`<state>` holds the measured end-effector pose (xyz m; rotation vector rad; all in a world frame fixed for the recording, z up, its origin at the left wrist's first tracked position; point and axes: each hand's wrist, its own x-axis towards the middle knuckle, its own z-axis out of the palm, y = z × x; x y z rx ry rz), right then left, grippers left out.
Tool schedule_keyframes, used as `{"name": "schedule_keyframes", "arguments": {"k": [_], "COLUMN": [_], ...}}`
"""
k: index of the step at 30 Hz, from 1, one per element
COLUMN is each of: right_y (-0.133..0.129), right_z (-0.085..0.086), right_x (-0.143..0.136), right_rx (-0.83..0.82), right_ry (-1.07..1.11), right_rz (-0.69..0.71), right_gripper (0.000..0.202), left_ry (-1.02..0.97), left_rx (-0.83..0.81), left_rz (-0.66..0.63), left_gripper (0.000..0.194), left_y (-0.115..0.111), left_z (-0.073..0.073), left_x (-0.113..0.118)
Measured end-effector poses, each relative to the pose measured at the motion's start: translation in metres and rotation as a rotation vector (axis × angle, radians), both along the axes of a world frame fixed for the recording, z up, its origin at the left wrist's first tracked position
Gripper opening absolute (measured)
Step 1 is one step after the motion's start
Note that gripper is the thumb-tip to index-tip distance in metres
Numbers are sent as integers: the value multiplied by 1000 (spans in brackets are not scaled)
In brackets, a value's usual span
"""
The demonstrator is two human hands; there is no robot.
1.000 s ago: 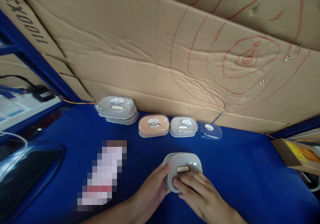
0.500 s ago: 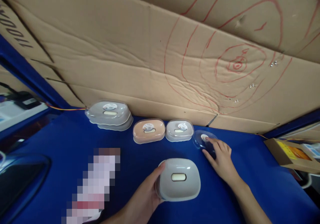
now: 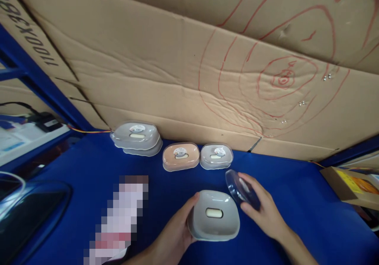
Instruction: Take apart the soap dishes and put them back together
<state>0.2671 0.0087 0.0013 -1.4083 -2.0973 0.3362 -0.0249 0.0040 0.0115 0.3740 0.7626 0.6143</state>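
My left hand (image 3: 183, 225) grips the left side of a grey box (image 3: 219, 227), which has an off-white oval piece (image 3: 214, 213) in its centre and no cover on it. To the right, my right hand (image 3: 265, 207) holds a clear lid (image 3: 241, 188) by its edges, tilted above the blue table, close to the box but apart from it. Behind them stand a pink box (image 3: 181, 160) and a light grey box (image 3: 216, 160), side by side, both with clear lids and round labels.
Stacked grey boxes (image 3: 136, 138) stand at the back left. A blurred-out object (image 3: 121, 217) lies left of my left arm. Cardboard (image 3: 148, 59) walls off the back of the blue table (image 3: 166, 190). An open carton (image 3: 346, 186) is at the right; cables and dark devices are left.
My right hand has picked the clear lid up off the table, tilted it and brought it nearer the grey box. My left hand keeps its hold. The view has shifted slightly.
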Motion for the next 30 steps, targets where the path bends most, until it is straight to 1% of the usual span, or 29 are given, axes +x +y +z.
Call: {"name": "schedule_keyframes", "arguments": {"k": [1,3,6,8,10,12,15,19,21,25,28,30], "right_y": [-7,-19,-31,-33,-33,-33,-34,-37,-39,-43,-44,-44], "right_z": [4,8,7,4,1,1,5,13,15,12,10,9], "right_x": [-9,-26,-41,-45,-46,-46,-46,-45,-45,-45,-47,-49], "right_rx": [15,55,115,145,169,192,244,327,345,353,383,408], "right_ry": [5,-64,-175,-191,-203,-229,-267,-309,-340,-350,-323,-316], "right_rz": [60,149,218,241,246,249,246,234,228,230,243,244], "right_gripper": [71,82,91,95,97,96,95,99,94,86,80,81], "left_ry": [-2,-1,-29,-55,-54,-30,-1,15,11,-71,-108,-92], "left_rx": [7,9,16,47,85,120,197,422,509,558,631,681], "left_rz": [-6,-8,2,11,12,9,-17,-42,-54,-86,-70,-49], "left_gripper": [61,63,66,66,67,69,70,72,74,75,71,69], "left_y": [0,-1,-3,-5,-7,-8,-10,-11,-11,-10,-11,-12], "left_z": [2,4,0,-5,-8,-9,-3,7,9,6,7,11], "left_x": [0,1,3,5,6,6,5,2,1,1,3,3]}}
